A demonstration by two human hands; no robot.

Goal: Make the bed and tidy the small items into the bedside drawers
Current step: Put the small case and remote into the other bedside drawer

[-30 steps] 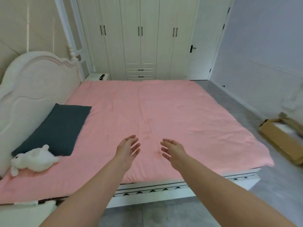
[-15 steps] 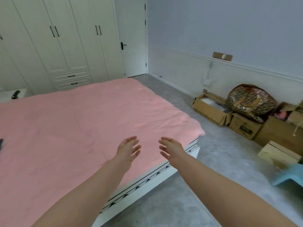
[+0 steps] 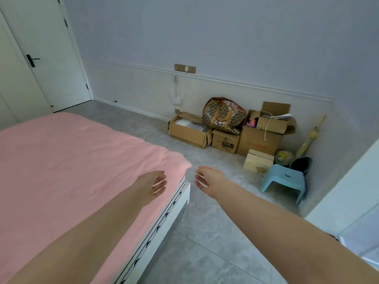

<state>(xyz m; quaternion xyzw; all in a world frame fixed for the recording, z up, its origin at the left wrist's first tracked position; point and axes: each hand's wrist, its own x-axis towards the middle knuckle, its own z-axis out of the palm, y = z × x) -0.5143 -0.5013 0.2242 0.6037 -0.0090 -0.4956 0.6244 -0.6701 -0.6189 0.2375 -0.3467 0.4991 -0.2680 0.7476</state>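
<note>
Left hand [image 3: 151, 182]: fingers loosely spread and slightly curled, holding nothing, raised above the pink bedspread [image 3: 67, 160] near its foot corner. Whether the fingertips touch the fabric cannot be told. Right hand [image 3: 207, 179]: fingers likewise apart and relaxed, empty, held over the grey floor [image 3: 205, 242] just past that corner. The two hands face each other, palms inward, near but not touching.

Beneath and left of the left fingers, the bedspread lies flat and fairly smooth over the bed; the white bed frame [image 3: 174, 210] runs below its edge. No bedside drawers in view.

Right of the right fingers stands a blue stool [image 3: 284, 179]. Beyond it, against the wall: cardboard boxes [image 3: 260, 140] and a patterned bag [image 3: 223, 115]. Far left of the fingers, a white door [image 3: 47, 54], closed.
</note>
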